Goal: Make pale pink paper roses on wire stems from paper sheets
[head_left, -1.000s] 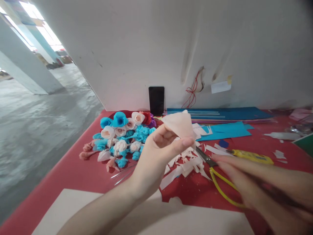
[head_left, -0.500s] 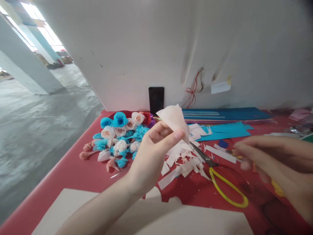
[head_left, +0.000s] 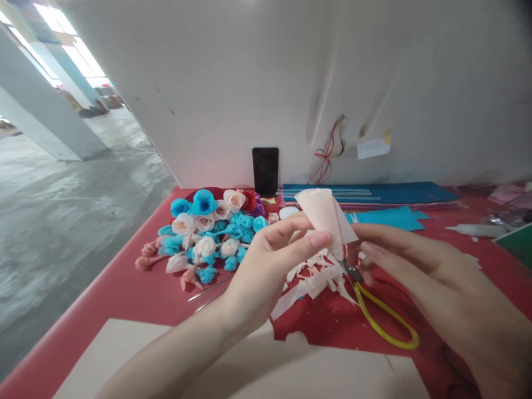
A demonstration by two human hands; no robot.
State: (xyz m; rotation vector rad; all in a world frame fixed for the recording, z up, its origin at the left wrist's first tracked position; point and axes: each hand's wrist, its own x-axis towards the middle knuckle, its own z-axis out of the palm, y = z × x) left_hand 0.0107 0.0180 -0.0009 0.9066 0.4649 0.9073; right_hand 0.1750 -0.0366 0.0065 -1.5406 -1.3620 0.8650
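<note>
A pale pink piece of crepe paper [head_left: 326, 216], curved like a petal, is pinched between the thumb and fingers of my left hand [head_left: 270, 255]. Its right side looks folded or layered. My right hand [head_left: 424, 277] comes in from the right, its fingers bent together at the paper's lower right corner; the exact hold is partly hidden. Just below the paper lie scissors with yellow handles [head_left: 386, 321], their blades mostly covered by the paper and my fingers. Cut paper scraps [head_left: 318, 282] are scattered under my hands.
Blue, white and pink paper flowers [head_left: 203, 244] are heaped at the left on the red table [head_left: 124, 299]. A black phone [head_left: 265, 170] leans on the white panel. Blue sheets [head_left: 399, 192] lie along the back, and a cream sheet [head_left: 341, 377] lies in front.
My right hand has moved left, from above the scissors' handles to the paper. The paper in my left hand has shifted slightly right and down and turned.
</note>
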